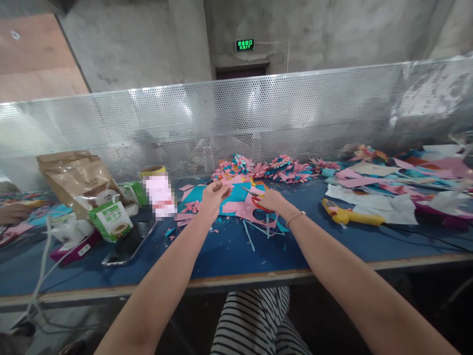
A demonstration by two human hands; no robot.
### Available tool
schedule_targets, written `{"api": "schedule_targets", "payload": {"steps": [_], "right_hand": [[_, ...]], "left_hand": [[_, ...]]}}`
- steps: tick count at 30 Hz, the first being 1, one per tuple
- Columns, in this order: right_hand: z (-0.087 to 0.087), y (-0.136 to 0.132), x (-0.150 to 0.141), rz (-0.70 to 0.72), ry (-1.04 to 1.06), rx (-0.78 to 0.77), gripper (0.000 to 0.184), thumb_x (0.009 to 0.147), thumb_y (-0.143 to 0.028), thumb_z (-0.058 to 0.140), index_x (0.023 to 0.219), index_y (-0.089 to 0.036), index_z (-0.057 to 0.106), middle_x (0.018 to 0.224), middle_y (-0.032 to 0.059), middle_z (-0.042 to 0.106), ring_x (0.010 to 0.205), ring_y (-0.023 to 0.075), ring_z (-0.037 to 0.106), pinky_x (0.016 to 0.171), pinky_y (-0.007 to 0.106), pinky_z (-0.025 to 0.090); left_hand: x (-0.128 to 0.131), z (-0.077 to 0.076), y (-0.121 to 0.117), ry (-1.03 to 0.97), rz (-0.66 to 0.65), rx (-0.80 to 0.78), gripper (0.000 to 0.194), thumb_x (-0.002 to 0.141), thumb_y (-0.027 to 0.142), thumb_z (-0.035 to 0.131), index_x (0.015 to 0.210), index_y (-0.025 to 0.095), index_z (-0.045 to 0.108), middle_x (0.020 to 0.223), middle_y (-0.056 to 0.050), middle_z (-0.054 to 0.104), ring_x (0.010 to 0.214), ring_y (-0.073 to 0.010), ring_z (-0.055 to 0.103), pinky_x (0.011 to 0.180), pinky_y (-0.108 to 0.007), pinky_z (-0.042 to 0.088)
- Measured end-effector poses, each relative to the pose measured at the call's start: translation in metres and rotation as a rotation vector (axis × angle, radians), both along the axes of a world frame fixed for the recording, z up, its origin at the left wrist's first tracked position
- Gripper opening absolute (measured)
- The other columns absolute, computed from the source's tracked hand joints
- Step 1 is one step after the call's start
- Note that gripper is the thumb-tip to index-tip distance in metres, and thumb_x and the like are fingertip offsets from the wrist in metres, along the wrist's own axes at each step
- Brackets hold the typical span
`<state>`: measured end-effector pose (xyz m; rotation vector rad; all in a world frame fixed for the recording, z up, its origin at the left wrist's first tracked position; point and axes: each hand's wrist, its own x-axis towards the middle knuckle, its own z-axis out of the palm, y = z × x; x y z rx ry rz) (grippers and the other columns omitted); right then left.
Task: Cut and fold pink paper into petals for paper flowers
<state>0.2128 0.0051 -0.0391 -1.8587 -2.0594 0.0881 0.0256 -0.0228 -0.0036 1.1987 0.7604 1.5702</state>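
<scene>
In the centre of the frame, just above the near edge of the blue table (221, 259), two bare hands work over a heap of coloured paper. The left hand (218, 197) has its fingertips pressed together, seemingly pinching the edge of a pink paper piece (228, 184); the right hand (272, 201) is closed around the orange-red handles of the scissors (255, 198). How far the blades are parted is too small to tell.

Cutting looks to be partway along. Fluffy pink-and-blue paper flowers (288, 170) lie bunched at upper centre and appear finished, while the blue sheet (197, 194) below the hands and the paper pile (360, 180) at right seem to be stock left to use. A pink sheet (248, 211) and thin offcuts (249, 236) lie nearer the lower centre.

Both arms reach forward from the lower corners and converge. The left wrist is raised, fingers bent toward the right; the right hand angles inward, the scissors pointing up and left toward the pinched piece.
</scene>
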Motion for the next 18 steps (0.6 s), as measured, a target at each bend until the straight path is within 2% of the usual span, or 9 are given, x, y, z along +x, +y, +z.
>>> {"api": "schedule_targets", "payload": {"steps": [3,5,8,11,14,18], "right_hand": [[0.009,-0.002,0.0,-0.024,0.085,-0.002,0.036,0.08,-0.037,0.039,0.083,-0.008,0.06,0.089,0.0199,0.063,0.082,0.0264,0.061,0.063,0.03,0.042],[0.013,-0.005,-0.002,0.021,0.188,-0.009,0.032,0.08,-0.037,0.041,0.082,-0.011,0.058,0.085,0.0148,0.064,0.076,0.0221,0.061,0.06,0.027,0.042],[0.012,-0.011,-0.006,0.193,0.5,-0.076,0.031,0.075,-0.044,0.049,0.078,-0.014,0.053,0.074,0.0067,0.061,0.066,0.0168,0.059,0.057,0.025,0.043],[0.008,-0.018,-0.013,0.36,0.756,-0.166,0.031,0.07,-0.047,0.055,0.074,-0.017,0.048,0.07,0.0019,0.056,0.066,0.014,0.057,0.063,0.026,0.045],[0.005,-0.024,-0.021,0.435,0.858,-0.244,0.029,0.069,-0.044,0.058,0.073,-0.018,0.044,0.069,-0.0005,0.052,0.068,0.0123,0.055,0.069,0.027,0.046],[0.002,-0.025,-0.028,0.508,0.865,-0.209,0.029,0.069,-0.043,0.057,0.073,-0.019,0.041,0.065,-0.0034,0.046,0.061,0.0103,0.049,0.064,0.026,0.044]], "left_hand": [[0.0,0.0,0.0,0.002,0.001,-0.007,0.014,0.058,0.016,0.068,0.064,0.013,0.056,0.061,-0.001,0.059,0.06,-0.0112,0.06,0.065,-0.027,0.048],[0.0,0.0,0.001,0.001,0.005,-0.001,0.014,0.059,0.017,0.068,0.064,0.013,0.055,0.061,-0.002,0.059,0.06,-0.012,0.06,0.066,-0.028,0.048],[0.0,-0.001,0.003,-0.012,0.035,0.014,0.014,0.06,0.017,0.067,0.066,0.013,0.055,0.063,-0.003,0.06,0.061,-0.0129,0.061,0.069,-0.031,0.049],[-0.002,-0.001,0.005,-0.043,0.058,0.043,0.014,0.06,0.017,0.067,0.068,0.013,0.057,0.066,-0.003,0.061,0.063,-0.0128,0.062,0.072,-0.032,0.049],[-0.003,-0.002,0.008,-0.064,0.063,0.068,0.017,0.059,0.019,0.068,0.072,0.013,0.059,0.067,-0.004,0.063,0.065,-0.0134,0.062,0.074,-0.032,0.049],[-0.004,-0.003,0.009,-0.085,0.064,0.069,0.022,0.056,0.023,0.071,0.072,0.013,0.059,0.068,-0.004,0.064,0.067,-0.0146,0.063,0.075,-0.033,0.049]]}}
